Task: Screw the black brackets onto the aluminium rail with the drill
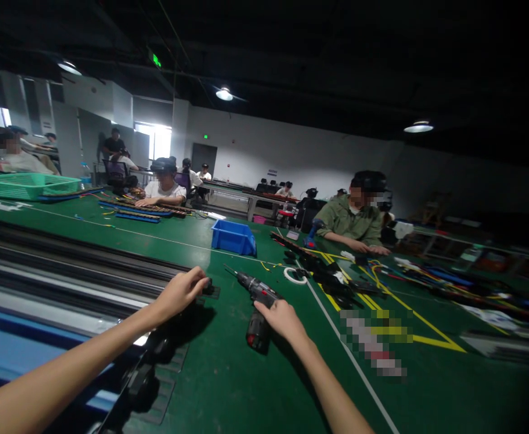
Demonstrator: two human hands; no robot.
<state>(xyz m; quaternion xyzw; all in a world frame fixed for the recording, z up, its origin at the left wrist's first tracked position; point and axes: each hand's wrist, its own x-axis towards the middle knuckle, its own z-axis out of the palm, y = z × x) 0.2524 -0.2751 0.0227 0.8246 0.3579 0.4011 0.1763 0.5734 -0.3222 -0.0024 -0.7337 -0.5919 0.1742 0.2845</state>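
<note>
My right hand (283, 317) is wrapped around the handle of a black cordless drill (260, 294) fitted with a long thin bit. The drill is angled, its bit pointing away to the far left, low over the green table. My left hand (183, 292) has its fingers bent and pressed together at the right end of a row of long black and silver rails (92, 274). A small dark fitting (210, 288) shows just beyond those fingertips; what is between them is hidden. Several black end brackets (143, 381) line the near ends of the rails.
A blue bin (233, 237) stands beyond the drill, with a white ring (295, 276) to its right. Cables and dark parts (332, 274) lie before a person in a green jacket (352, 217). A green basket (26, 185) sits far left. Another person (162, 187) works across the table.
</note>
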